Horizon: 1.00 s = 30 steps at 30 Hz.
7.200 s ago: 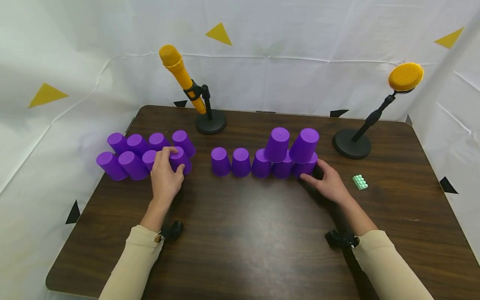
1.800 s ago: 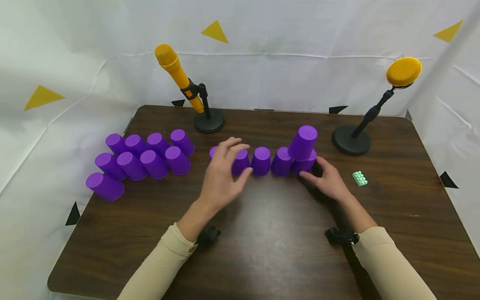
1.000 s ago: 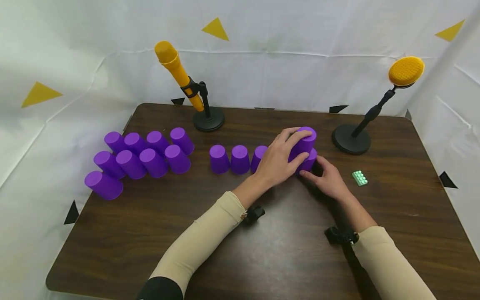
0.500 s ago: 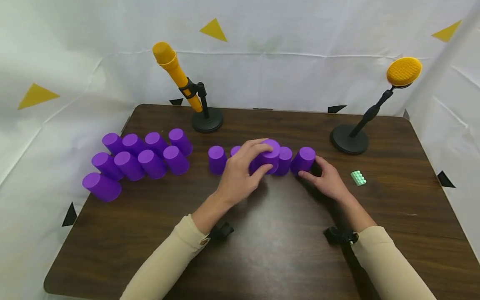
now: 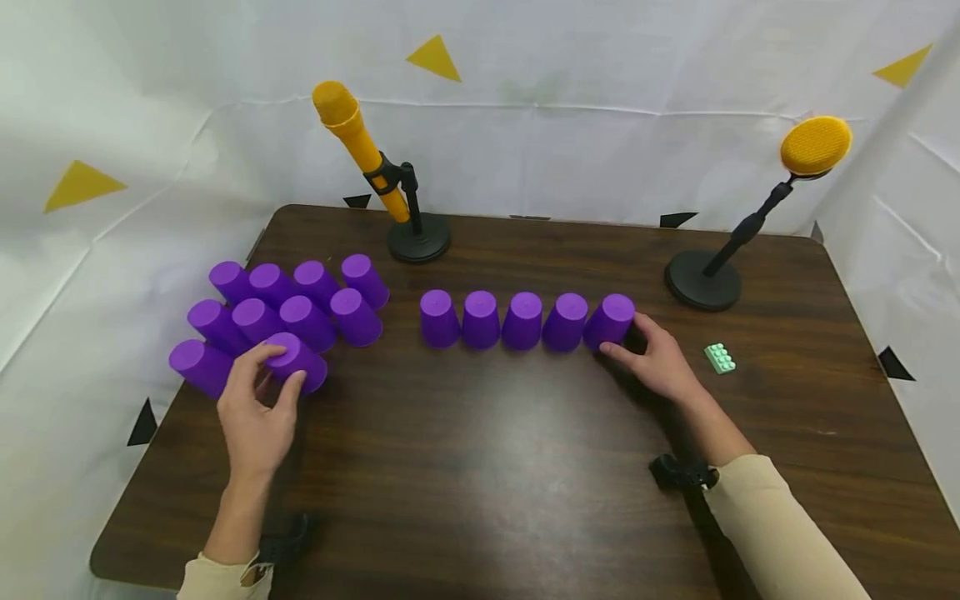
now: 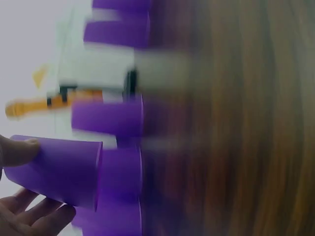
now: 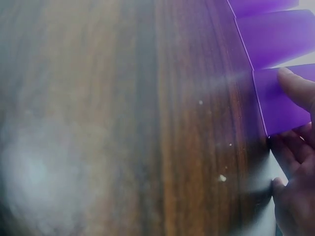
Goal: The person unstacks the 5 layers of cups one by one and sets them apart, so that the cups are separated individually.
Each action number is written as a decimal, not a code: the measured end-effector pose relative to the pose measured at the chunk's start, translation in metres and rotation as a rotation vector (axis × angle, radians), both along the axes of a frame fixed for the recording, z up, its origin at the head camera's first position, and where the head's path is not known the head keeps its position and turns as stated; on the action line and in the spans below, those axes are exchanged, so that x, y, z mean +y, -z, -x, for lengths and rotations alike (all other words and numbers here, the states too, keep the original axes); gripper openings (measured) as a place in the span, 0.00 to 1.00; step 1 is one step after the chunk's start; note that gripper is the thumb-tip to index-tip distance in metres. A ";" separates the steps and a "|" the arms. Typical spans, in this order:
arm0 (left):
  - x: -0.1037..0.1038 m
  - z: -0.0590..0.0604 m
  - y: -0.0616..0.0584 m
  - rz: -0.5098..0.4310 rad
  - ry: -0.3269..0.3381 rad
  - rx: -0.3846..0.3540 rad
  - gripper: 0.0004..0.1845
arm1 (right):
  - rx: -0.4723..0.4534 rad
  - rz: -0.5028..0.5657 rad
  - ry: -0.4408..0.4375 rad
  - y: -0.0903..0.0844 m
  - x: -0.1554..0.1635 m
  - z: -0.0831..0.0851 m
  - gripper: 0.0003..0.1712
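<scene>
My left hand (image 5: 258,425) holds an upside-down purple plastic cup (image 5: 295,363) between thumb and fingers, in front of the left cluster. The left wrist view shows this cup (image 6: 54,172) raised off the table, its rim apart from the wood. Several more upside-down purple cups stand in that cluster, such as the near left cup (image 5: 197,363). At mid-table runs a single row of purple cups, with a middle cup (image 5: 522,323). My right hand (image 5: 656,362) grips the row's rightmost cup (image 5: 609,323), thumb on its near side; this cup (image 7: 288,101) rests rim-down on the table.
A yellow microphone (image 5: 362,152) on a black stand rises at the back left. Another yellow round-headed microphone (image 5: 816,147) stands at the back right. A mint-green toy brick (image 5: 720,358) lies right of my right hand. White sheeting (image 5: 600,67) encloses the dark wooden table (image 5: 510,483).
Both upper cups have been lifted off the row. My left hand has carried the last one leftward to the cluster, where another cup was added earlier. My right hand stays at the row's end.
</scene>
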<state>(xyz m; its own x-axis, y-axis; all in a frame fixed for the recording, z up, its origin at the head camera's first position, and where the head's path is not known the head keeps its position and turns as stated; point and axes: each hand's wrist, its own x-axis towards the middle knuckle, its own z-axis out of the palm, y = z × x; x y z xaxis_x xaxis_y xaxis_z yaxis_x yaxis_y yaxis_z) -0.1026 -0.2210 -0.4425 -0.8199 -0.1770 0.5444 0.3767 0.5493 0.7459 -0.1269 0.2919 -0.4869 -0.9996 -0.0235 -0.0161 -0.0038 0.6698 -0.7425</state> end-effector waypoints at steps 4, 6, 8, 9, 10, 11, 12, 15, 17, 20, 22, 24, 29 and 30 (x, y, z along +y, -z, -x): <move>-0.032 0.008 0.017 0.130 -0.161 -0.097 0.20 | -0.021 -0.008 0.010 0.004 0.002 -0.004 0.40; -0.039 0.010 0.022 0.190 -0.197 -0.126 0.20 | -0.027 -0.009 0.014 0.005 0.003 -0.006 0.40; -0.041 0.011 0.023 0.241 -0.213 -0.137 0.20 | -0.029 -0.008 0.015 0.005 0.003 -0.007 0.40; -0.042 0.012 0.023 0.260 -0.214 -0.134 0.20 | -0.027 -0.007 0.016 0.005 0.003 -0.007 0.40; -0.043 0.013 0.023 0.273 -0.215 -0.129 0.20 | -0.026 -0.006 0.016 0.005 0.003 -0.006 0.40; -0.044 0.014 0.023 0.286 -0.217 -0.123 0.20 | -0.024 -0.006 0.014 0.005 0.003 -0.006 0.40; -0.045 0.016 0.023 0.291 -0.219 -0.120 0.20 | -0.021 -0.006 0.013 0.004 0.003 -0.005 0.40; -0.048 0.019 0.024 0.284 -0.218 -0.125 0.19 | -0.014 -0.007 0.011 0.003 0.003 -0.004 0.40; -0.049 0.021 0.024 0.276 -0.219 -0.132 0.19 | -0.009 -0.006 0.007 0.002 0.002 -0.004 0.39; -0.050 0.023 0.024 0.269 -0.223 -0.140 0.19 | 0.000 -0.004 0.002 0.001 0.001 -0.003 0.39; -0.050 0.023 0.024 0.267 -0.231 -0.141 0.19 | 0.004 -0.001 -0.003 0.001 0.001 -0.002 0.39; -0.051 0.024 0.024 0.265 -0.239 -0.144 0.19 | 0.010 -0.002 -0.004 0.001 0.001 -0.001 0.39; -0.052 0.025 0.024 0.259 -0.264 -0.148 0.19 | 0.015 -0.004 -0.004 0.000 0.001 0.000 0.38; -0.052 0.025 0.024 0.258 -0.269 -0.148 0.19 | 0.013 -0.003 -0.004 0.000 0.001 0.000 0.38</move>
